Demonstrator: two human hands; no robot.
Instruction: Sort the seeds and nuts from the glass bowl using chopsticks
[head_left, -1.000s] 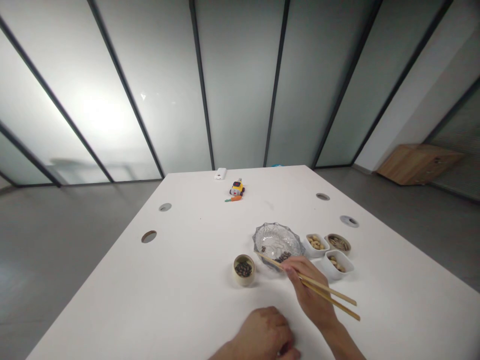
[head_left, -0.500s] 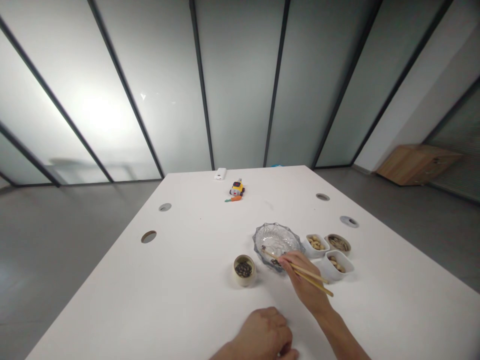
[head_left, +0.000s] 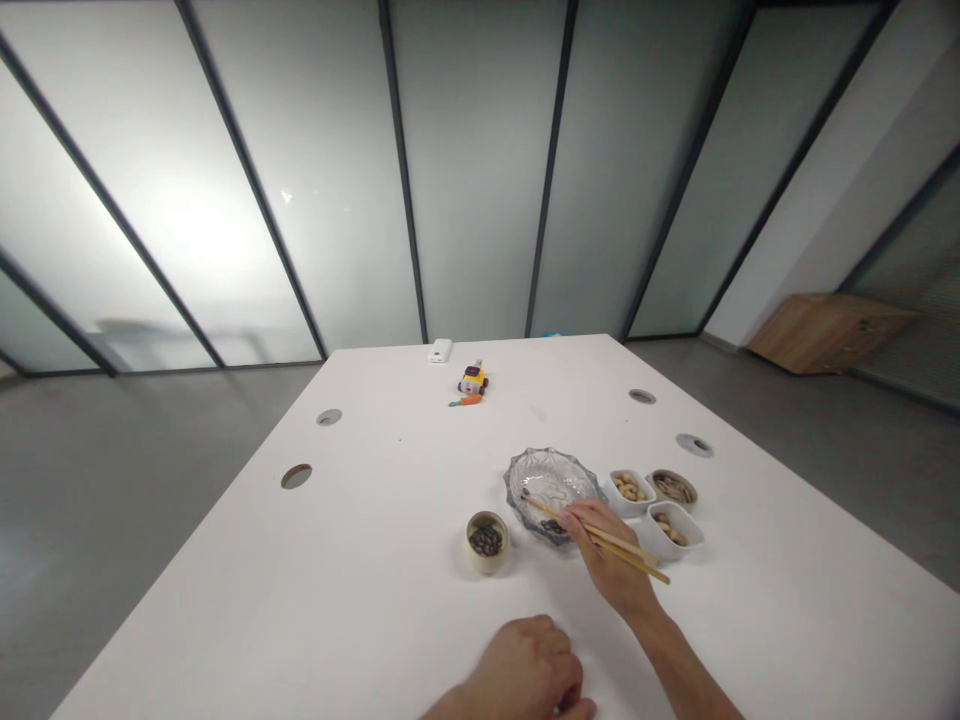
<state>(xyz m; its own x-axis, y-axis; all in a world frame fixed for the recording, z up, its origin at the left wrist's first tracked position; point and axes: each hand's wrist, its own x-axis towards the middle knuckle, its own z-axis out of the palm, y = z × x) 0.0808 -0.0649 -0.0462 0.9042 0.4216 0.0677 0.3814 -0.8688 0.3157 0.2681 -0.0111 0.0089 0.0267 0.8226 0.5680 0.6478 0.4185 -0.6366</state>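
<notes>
My right hand (head_left: 606, 550) is closed around a pair of wooden chopsticks (head_left: 626, 548). Their tips reach into a scalloped clear glass bowl (head_left: 559, 470), with a small dark seed (head_left: 525, 493) at them. More dark seeds (head_left: 553, 526) lie in the near part of the bowl, partly behind my fingers. Left of the bowl stands a small cream cup (head_left: 487, 564) holding dark seeds. My left hand (head_left: 525, 665) rests on the table in front of the cup, fingers curled in; its underside is hidden.
Right of the glass bowl are two white dishes of nuts (head_left: 628, 487) (head_left: 670, 530) and a round dish of striped seeds (head_left: 673, 487). Farther back on the white table (head_left: 360, 590) are a toy car (head_left: 473, 378), an orange toy carrot (head_left: 469, 400) and a white device (head_left: 440, 350).
The chopstick tips have shifted slightly up and left inside the glass bowl, and my right hand has tilted a little. My left hand has stayed in place.
</notes>
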